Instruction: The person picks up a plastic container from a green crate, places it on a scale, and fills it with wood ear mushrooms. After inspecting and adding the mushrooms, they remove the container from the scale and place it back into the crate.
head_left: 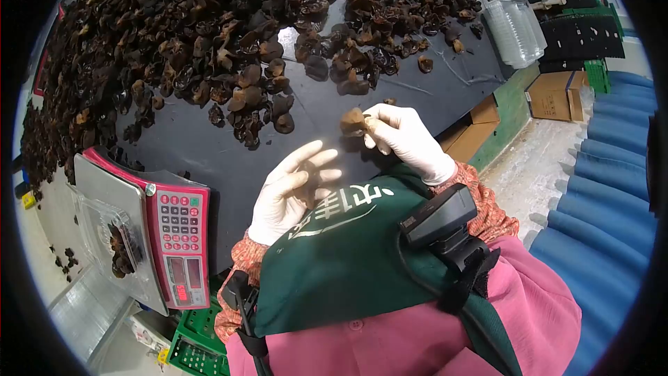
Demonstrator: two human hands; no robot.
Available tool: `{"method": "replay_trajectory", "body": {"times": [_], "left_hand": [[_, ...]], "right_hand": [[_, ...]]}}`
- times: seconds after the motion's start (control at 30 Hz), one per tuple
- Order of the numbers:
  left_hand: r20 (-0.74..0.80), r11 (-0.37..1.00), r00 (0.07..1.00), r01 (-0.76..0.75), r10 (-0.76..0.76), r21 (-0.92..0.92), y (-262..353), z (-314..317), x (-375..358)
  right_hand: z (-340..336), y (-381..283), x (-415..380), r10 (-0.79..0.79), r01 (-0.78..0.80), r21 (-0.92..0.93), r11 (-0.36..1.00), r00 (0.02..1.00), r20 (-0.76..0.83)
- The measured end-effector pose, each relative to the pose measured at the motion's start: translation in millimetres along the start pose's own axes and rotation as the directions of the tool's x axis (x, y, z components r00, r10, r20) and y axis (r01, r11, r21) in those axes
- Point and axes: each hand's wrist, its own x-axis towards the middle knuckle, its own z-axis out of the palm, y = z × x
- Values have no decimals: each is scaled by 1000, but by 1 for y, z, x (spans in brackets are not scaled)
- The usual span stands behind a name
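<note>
Two gloved hands worked at the centre of the frame: the right hand (pixel 410 141), its fingers clamped on one brown fungus piece (pixel 353 122), and the left hand (pixel 284 191), its fingers apart. One pink scale (pixel 182 219) at left bore one clear container (pixel 95 231) with a few dark pieces (pixel 121 254), too jumbled to count. Countless more lay heaped on the bench (pixel 431 87), upper left to top centre. One stack of clear tubs (pixel 513 32) stood upper right.

Matt fungus piece (pixel 353 122) — metal scale pan (pixel 115 179)
</note>
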Motion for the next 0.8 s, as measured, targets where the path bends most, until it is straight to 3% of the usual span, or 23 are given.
{"method": "replay_trajectory", "body": {"times": [0.4, 0.57, 0.63, 0.7, 0.77, 0.8], "left_hand": [[-6, 1000, 1000, -3, 3, 25, 0, -3, 2], [-5, 999, 999, -52, 52, 11, -6, 6, 4], [-80, 991, 996, -18, 29, 136, -6, 5, 3], [-3, 992, 1000, -20, 21, 127, -7, -13, 6], [9, 997, 998, -55, 55, 47, -6, -12, 6], [37, 997, 996, -76, 76, 5, -7, -21, 7]], "right_hand": [[4, -4, -2, 50, -62, 108, 992, 993, 111], [14, -12, -7, 84, -64, -73, 995, 946, 314], [17, -10, -6, -94, 161, -343, 925, 975, 202], [12, -2, 6, -303, 248, -362, 899, 948, -102], [5, -1, 24, -571, 281, -678, 680, 782, -249], [-2, 14, 38, -655, 223, -842, 491, 732, -188]]}}
